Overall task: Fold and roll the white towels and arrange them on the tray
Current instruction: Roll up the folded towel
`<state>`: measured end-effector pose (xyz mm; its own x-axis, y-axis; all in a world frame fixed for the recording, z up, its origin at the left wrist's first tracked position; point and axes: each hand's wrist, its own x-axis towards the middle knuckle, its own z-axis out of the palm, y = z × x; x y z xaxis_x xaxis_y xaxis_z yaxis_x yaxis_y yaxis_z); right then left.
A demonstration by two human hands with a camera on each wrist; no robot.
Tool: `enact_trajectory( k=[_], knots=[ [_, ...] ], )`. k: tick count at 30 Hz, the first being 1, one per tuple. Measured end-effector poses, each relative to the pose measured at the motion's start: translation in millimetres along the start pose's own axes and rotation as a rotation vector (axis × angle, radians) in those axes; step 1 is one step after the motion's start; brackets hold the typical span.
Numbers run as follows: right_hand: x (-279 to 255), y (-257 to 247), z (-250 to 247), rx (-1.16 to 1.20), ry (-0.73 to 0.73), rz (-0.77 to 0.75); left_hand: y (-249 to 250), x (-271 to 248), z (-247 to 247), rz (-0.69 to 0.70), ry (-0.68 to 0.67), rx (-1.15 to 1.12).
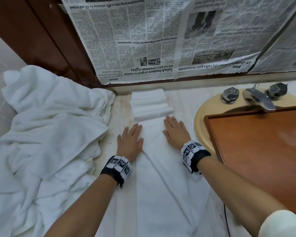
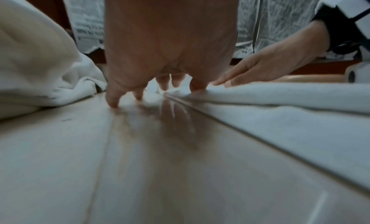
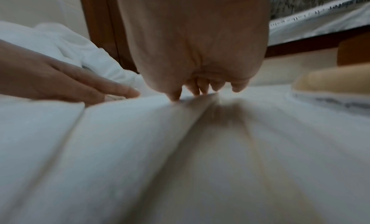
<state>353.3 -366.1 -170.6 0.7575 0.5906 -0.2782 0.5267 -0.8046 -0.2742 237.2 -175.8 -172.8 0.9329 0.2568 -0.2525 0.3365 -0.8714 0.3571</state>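
**Both hands flat on the long folded towel**

Left hand (image 1: pixel 131 140) lies palm down, fingers straight, partly on the left edge of the long white folded terry towel (image 1: pixel 161 177), partly on the pale stone counter (image 1: pixel 121 106). Right hand (image 1: pixel 175 132) lies flat with fingers extended on the towel's right edge. Neither hand grasps anything. The towel runs as a narrow strip between the two hands toward a stepped stack of folded white towels (image 1: pixel 149 104) just beyond the fingertips. Right of the right hand sits the brown wooden tray (image 1: pixel 263 151) over the cream basin (image 1: pixel 202 117). Left of the left hand is a crumpled white towel heap (image 1: pixel 46 120).
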Motion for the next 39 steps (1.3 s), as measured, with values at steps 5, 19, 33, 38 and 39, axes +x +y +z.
enact_trajectory(
  k=[5, 19, 33, 38, 39],
  knots=[
    [-67, -5, 1, 0.168, 0.069, -0.014, -11, -43, 17, 0.225, 0.103, -0.209],
    [-150, -31, 21, 0.247, -0.023, 0.261, 10, -59, 24, 0.175, 0.022, -0.194],
    [-193, -127, 33, 0.345, -0.210, 0.086, -21, -121, 20, 0.225, 0.092, -0.223],
    [-203, -140, 40, 0.520, -0.425, 0.038, -23, -133, 22, 0.124, 0.114, -0.249],
    [-206, -137, 41, 0.595, -0.435, 0.033, -23, -135, 21, 0.105, 0.122, -0.264]
  ],
)
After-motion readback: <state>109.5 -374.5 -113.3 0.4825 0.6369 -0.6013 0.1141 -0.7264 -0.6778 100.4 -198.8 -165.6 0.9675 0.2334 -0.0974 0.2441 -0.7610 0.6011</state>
